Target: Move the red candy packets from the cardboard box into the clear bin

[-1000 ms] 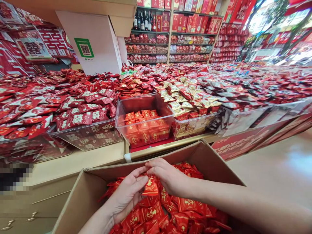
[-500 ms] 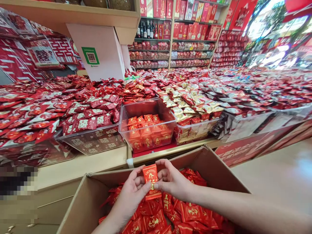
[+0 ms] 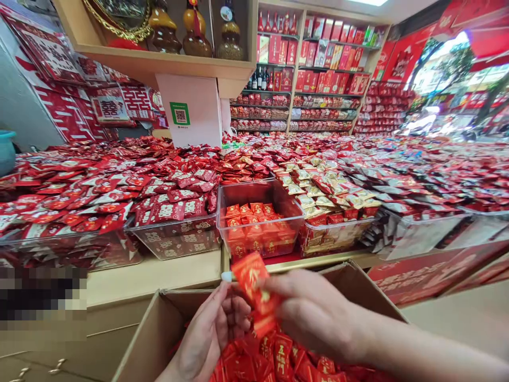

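Note:
My right hand, smeared by motion, pinches a small red candy packet with gold lettering over the cardboard box. My left hand is just left of the packet, thumb raised and fingers loosely curled, with nothing visible between them. Inside the box, beneath both hands, lie many loose red packets with gold print. Beyond the box stands a clear plastic bin partly filled with upright rows of similar red-and-gold packets.
Other clear bins flank it: dark red packets on the left, cream-and-red packets on the right. A white panel with a green QR sign rises behind. A wooden shelf overhangs at upper left.
The packet has gone from both hands to my right hand alone and is tilted, higher and nearer the bin. My left hand has come off it. The camera view has shifted up and left.

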Motion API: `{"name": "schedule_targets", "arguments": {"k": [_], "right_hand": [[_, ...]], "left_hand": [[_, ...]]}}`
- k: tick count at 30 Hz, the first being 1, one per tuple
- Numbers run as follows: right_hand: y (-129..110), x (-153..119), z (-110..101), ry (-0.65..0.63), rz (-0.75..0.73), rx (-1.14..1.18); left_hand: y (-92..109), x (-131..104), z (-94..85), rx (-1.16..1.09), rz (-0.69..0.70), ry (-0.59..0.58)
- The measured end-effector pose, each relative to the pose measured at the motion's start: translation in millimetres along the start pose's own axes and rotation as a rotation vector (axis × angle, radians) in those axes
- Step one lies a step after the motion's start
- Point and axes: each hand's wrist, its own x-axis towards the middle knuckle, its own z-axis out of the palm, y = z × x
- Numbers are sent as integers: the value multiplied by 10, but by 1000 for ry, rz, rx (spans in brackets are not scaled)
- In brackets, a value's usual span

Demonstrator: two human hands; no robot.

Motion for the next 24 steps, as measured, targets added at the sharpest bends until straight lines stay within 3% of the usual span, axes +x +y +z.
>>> {"name": "schedule_targets", "arguments": {"k": [4, 10, 15, 24], "right_hand": [[374, 577, -236, 150, 168, 54], [994, 1220, 52, -180, 144, 69], [1129, 1364, 271, -301, 94, -37], [1254, 1405, 394, -601, 180, -34]], "left_hand": [[9, 36, -55, 76, 17, 36], [-20, 83, -78, 130, 23, 98], [-46, 129, -153, 172, -13, 89], [-117, 197, -141, 271, -24, 70]]}}
